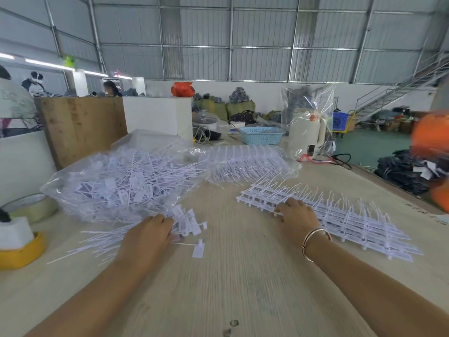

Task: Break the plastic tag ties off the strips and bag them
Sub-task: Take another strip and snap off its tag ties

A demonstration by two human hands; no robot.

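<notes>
A clear plastic bag [80,188] full of loose white tag ties lies open at the left of the wooden table [233,276]. My left hand [148,235] grips a bunch of loose tag ties [187,222] just in front of the bag's mouth, their thin tails trailing left. One single tie [198,248] lies apart beside it. My right hand [297,218] rests on the near end of a stack of white tie strips [345,218], fingers curled over the strip's edge. A second heap of strips [245,161] sits further back in clear plastic.
A tape roll [31,206] and a yellow holder with white foam [19,249] stand at the left edge. At the back are a blue basket [261,135], a white kettle [306,132] in plastic wrap and a wooden board [82,127]. Something orange, blurred [432,147], is at the right.
</notes>
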